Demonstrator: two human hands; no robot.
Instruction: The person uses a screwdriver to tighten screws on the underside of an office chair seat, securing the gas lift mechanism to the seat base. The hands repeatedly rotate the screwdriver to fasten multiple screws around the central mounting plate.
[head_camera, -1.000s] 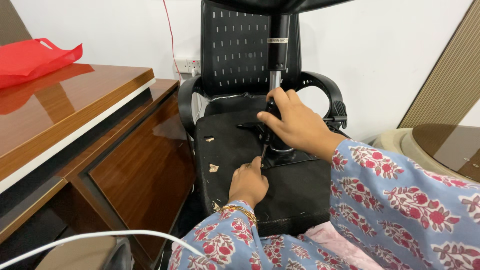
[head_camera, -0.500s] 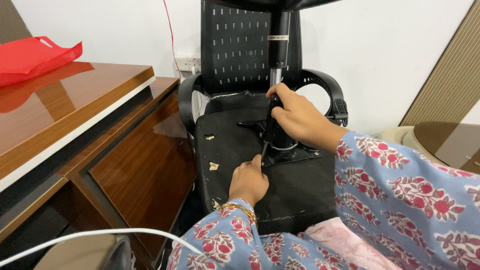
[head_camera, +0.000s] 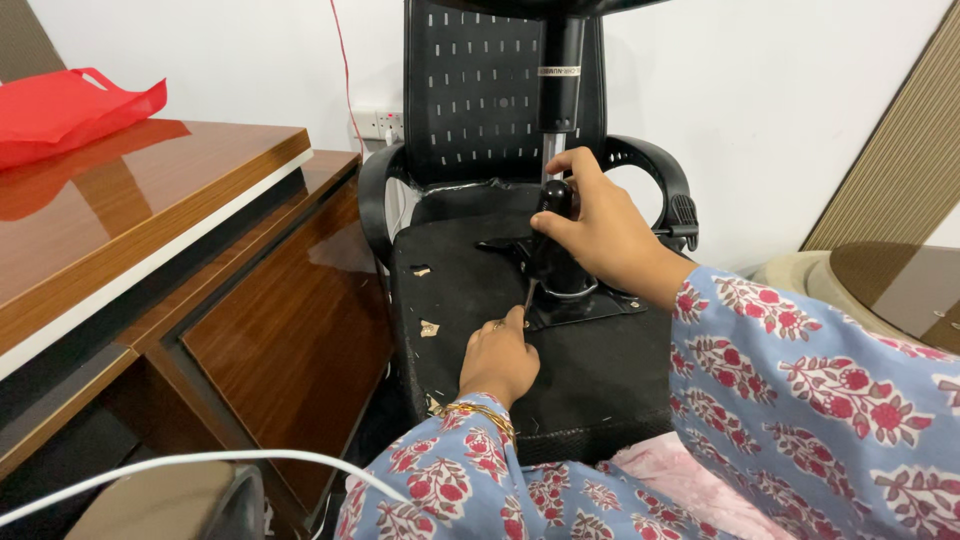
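A: What is lying there?

B: An overturned black office chair (head_camera: 500, 130); its seat underside (head_camera: 590, 370) is facing up, scuffed, chips near the left edge. A metal mounting plate (head_camera: 585, 300) is sitting at its centre.

A: The hands?

B: The right hand (head_camera: 600, 235) is gripping a black-handled screwdriver (head_camera: 545, 235), tip down at the plate's left edge. The left hand (head_camera: 498, 362), fingers curled, is steadying the shaft.

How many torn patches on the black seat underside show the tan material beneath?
3. One near the back left of the seat underside at, one mid-left at, one on the front left edge by the left hand at. The hands and sleeves may hide more.
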